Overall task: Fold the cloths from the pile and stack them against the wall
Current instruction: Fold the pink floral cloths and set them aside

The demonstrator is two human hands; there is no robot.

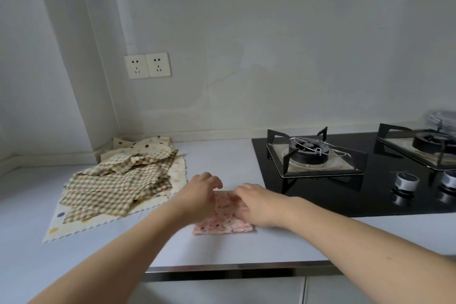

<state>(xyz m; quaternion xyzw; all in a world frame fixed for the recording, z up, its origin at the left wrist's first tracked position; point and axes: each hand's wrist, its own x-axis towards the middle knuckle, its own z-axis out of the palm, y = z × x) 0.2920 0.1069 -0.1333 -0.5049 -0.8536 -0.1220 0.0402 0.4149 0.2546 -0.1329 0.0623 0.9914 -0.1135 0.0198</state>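
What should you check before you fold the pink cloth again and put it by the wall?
1. Pink dotted cloth lies flat on the counter: ok.
2. Both hands on it, left hand and right hand: ok.
3. Edges lined up: cannot tell, hands cover them.
4. Cloth clear of the gas hob: ok.
5. Burners off: cannot tell.
6. Pile of checked and dotted cloths waits to the left, unfolded: ok.

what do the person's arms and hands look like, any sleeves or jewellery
Both forearms are bare as far as the frame shows, with no sleeves in view. The left hand and right hand wear no gloves, and no watch, bracelet or ring is visible.
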